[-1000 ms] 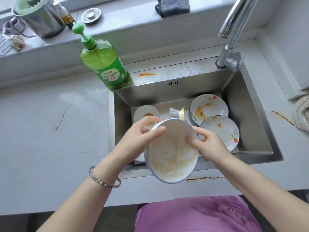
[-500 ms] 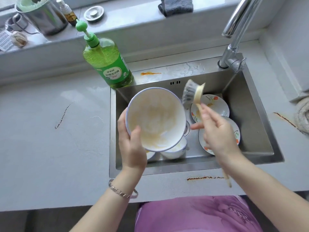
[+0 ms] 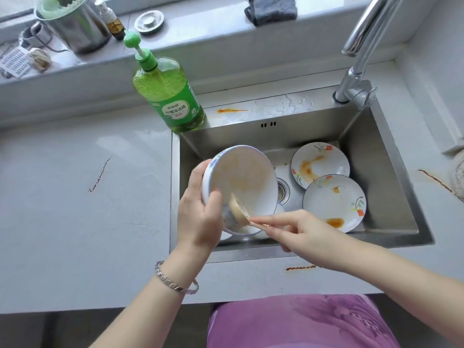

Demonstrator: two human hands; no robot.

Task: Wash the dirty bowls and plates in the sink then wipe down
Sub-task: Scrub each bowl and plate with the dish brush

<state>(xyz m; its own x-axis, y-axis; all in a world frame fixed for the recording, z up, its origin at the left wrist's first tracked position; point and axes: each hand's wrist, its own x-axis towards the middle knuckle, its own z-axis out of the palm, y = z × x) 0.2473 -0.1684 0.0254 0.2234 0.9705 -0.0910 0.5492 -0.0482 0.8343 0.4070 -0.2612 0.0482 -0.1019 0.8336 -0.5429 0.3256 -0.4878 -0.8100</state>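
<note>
CHANGE: brush (image 3: 238,212) moved from above the plates (image 3: 320,163) into bowl (image 3: 246,177) | LEFT: left hand (image 3: 198,222) grips bowl rim, tilted over sink (image 3: 389,177) | RIGHT: right hand (image 3: 308,234) pinches brush handle | STATUS: scrubbing starts, judged early; both plates still stained.

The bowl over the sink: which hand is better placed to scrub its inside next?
Right. The right hand holds the brush, its head inside the bowl; the left hand is occupied gripping the tilted bowl's rim.
</note>
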